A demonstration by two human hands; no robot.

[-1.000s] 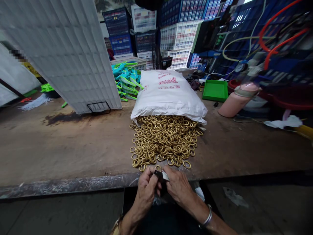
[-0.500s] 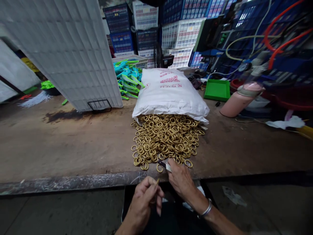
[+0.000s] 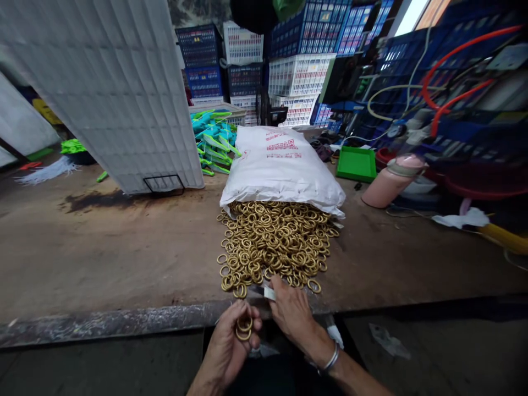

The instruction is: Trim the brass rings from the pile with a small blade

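My left hand (image 3: 231, 341) is closed around a couple of gold-coloured rings (image 3: 243, 328), which show at its fingertips just off the table's front edge. My right hand (image 3: 292, 311) grips a small knife-like tool (image 3: 269, 293) with a pale part at the fingers and a dark blade pointing left. Its exact kind is blurred. In front of both hands a heap of gold rings (image 3: 276, 242) spills from the mouth of a white woven sack (image 3: 284, 165) with red print. A few single rings lie at the heap's near edge.
A tall white ribbed panel (image 3: 119, 99) stands left of the sack on a black wire stand (image 3: 163, 184). Green and blue plastic pieces (image 3: 214, 140) lie behind it. To the right are a green tray (image 3: 357, 164) and a pink bottle (image 3: 390, 181). Stacked crates (image 3: 299, 74) fill the back.
My left hand has turned, and rings now show in its fingers. My right hand has shifted left with the tool, nearer the left hand. The camera view has tilted slightly.
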